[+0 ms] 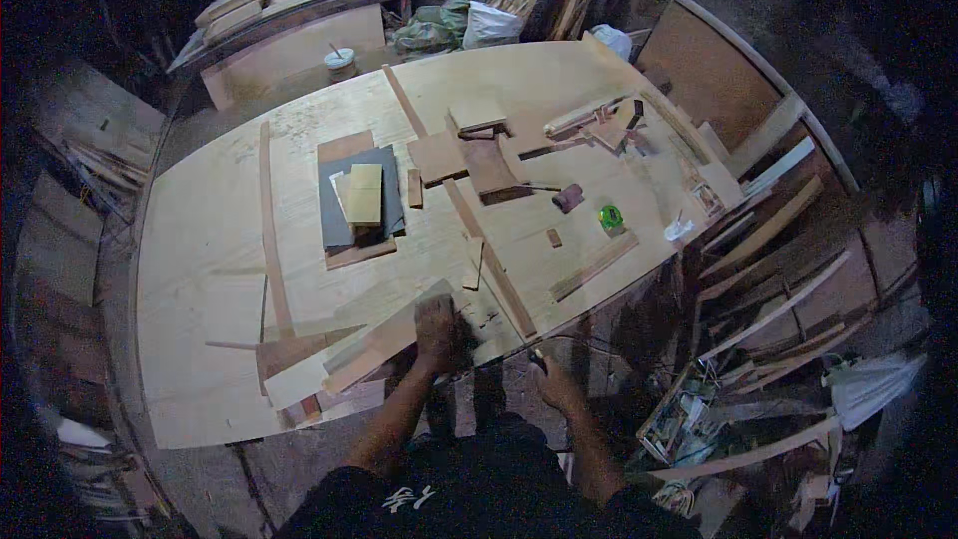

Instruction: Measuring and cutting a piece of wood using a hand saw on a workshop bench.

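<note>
Near the front edge of the big pale work table, my left hand (436, 327) is closed over the end of a pale wooden board (349, 344). That board slants down to the left, across other wooden pieces. My right hand (559, 386) is at the table's front edge, closed around a slim hand tool (538, 355) with a dark body and a light tip. Its exact kind is too dim to tell. Just beyond my left hand lies a small pointed wood offcut (473, 265), with dark bits scattered beside it.
A mallet (567, 199), a green tape measure (611, 218) and a small wood block (554, 238) lie to the right. Dark sheets (337, 202) bear a yellowish block (366, 195). Long strips (272, 240) cross the table (205, 250). A white bucket (340, 64) stands beyond; lumber leans at right.
</note>
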